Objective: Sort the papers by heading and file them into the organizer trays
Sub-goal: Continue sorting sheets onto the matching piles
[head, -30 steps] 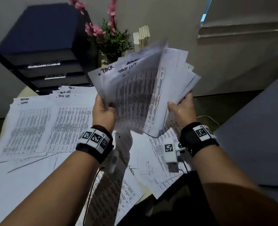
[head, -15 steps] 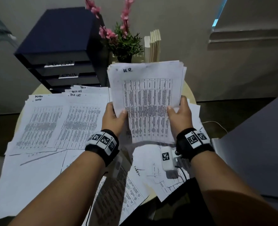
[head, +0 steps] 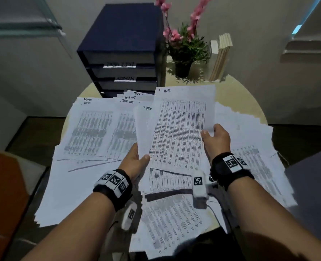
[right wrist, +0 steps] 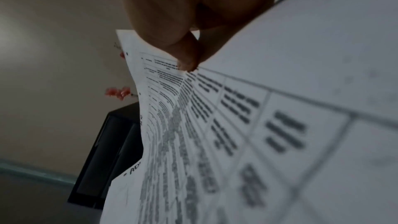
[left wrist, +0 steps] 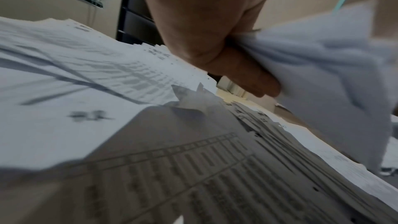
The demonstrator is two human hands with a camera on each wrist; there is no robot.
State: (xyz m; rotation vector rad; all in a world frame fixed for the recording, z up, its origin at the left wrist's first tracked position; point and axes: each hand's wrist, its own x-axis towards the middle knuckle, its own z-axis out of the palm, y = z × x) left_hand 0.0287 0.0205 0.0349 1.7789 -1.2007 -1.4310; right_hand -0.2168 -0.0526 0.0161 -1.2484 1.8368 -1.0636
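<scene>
My right hand (head: 215, 136) pinches the right edge of the top sheet (head: 180, 129), headed "H.R.", and lifts it off a stack of papers (head: 142, 129). My left hand (head: 135, 161) grips that stack at its lower left; the sheet under the top one shows the start of an "ADMIN" heading. The right wrist view shows thumb and finger (right wrist: 187, 57) clamped on the sheet (right wrist: 215, 125). In the left wrist view the left hand (left wrist: 237, 67) clutches paper (left wrist: 323, 67). The dark organizer (head: 125, 53) stands at the back, trays labelled "TASK LIST" and "ADMIN".
Piles headed "ADMIN" (head: 92, 129) and "TASK LIST" (head: 128, 99) lie on the round table (head: 246, 98) at left. More sheets (head: 250, 147) spread to the right and near me. A potted plant (head: 184, 49) and books (head: 221, 55) stand behind. An orange object (head: 3, 194) is at left.
The fanned stack was squared up and lowered toward the table. My right hand has now slid up the right edge and peels the "H.R." sheet away from the stack.
</scene>
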